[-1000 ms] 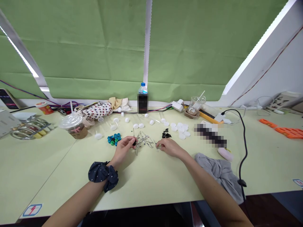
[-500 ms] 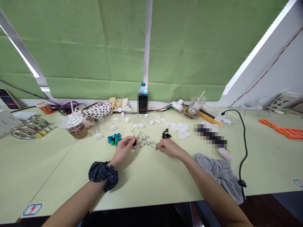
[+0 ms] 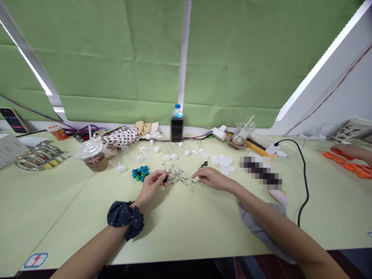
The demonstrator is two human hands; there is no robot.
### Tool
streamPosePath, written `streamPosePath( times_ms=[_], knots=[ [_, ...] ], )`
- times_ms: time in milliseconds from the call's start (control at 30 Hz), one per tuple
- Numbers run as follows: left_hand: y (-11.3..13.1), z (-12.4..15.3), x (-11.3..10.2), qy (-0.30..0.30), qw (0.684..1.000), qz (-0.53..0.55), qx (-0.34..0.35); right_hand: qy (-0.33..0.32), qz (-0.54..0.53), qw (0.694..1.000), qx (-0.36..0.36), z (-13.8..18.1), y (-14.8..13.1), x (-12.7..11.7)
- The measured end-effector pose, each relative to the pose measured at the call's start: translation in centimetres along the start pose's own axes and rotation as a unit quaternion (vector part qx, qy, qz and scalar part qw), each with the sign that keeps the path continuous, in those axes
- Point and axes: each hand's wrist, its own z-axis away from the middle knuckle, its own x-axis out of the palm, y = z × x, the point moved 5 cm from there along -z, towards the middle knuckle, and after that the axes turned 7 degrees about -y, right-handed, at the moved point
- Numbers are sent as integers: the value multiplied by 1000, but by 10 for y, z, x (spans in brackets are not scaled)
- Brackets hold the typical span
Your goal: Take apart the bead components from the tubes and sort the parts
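My left hand (image 3: 152,182) is closed in a pinch on a small black knob with a thin metal wire (image 3: 165,166) standing up from it. Right of it lies a tangled pile of bent metal wires (image 3: 178,175). My right hand (image 3: 212,178) hovers at the pile's right side, fingers slightly apart, fingertips just above a loose bent wire (image 3: 192,185); whether they touch it is unclear. Behind that hand, small black parts (image 3: 204,164) are partly hidden. A cluster of shiny blue and green beads (image 3: 140,173) sits left of my left hand.
White round caps (image 3: 223,160) and clear capped tubes (image 3: 138,155) lie behind. A lidded cup (image 3: 92,155) stands left, a bottle (image 3: 177,128) at the back. Grey cloth (image 3: 255,223) lies under my right forearm, near a black cable (image 3: 305,186). Another person's hand (image 3: 356,151) is by orange pieces (image 3: 359,169).
The view has shifted slightly. My right hand has lifted a little off the loose wire and now covers more black parts. Another person's hand has come in at the right. My left hand keeps its pinch.
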Motion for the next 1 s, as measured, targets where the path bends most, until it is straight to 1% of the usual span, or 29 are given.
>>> streamPosePath(
  times_ms=[33,100,200,267,333,500,567,633,700,767,1000],
  knots=[
    [0,0,0,1,1000,-1,1,18,-9,1000,-20,1,7,-3],
    [0,0,-1,4,1000,-3,1,79,-29,996,-38,3,25,-11],
    [-1,0,-1,8,1000,1,0,186,-74,980,-19,7,49,-20],
    [-1,0,-1,8,1000,2,-2,238,-105,966,2,8,54,-20],
    [0,0,-1,8,1000,-2,-5,252,-129,959,14,7,50,-15],
    [1,0,1,3,1000,-10,-7,231,-158,959,37,4,20,-2],
    [2,0,1,4,1000,-7,-5,194,-144,970,38,4,9,4],
    [3,1,2,4,1000,-3,-3,130,-121,983,36,6,1,11],
    [5,1,3,-1,1000,-1,0,69,-104,992,34,9,-2,18],
    [6,2,5,-4,1000,1,3,37,-88,995,33,11,-3,24],
    [7,2,5,-7,1000,1,0,5,-22,1000,13,11,-6,34]
  ],
)
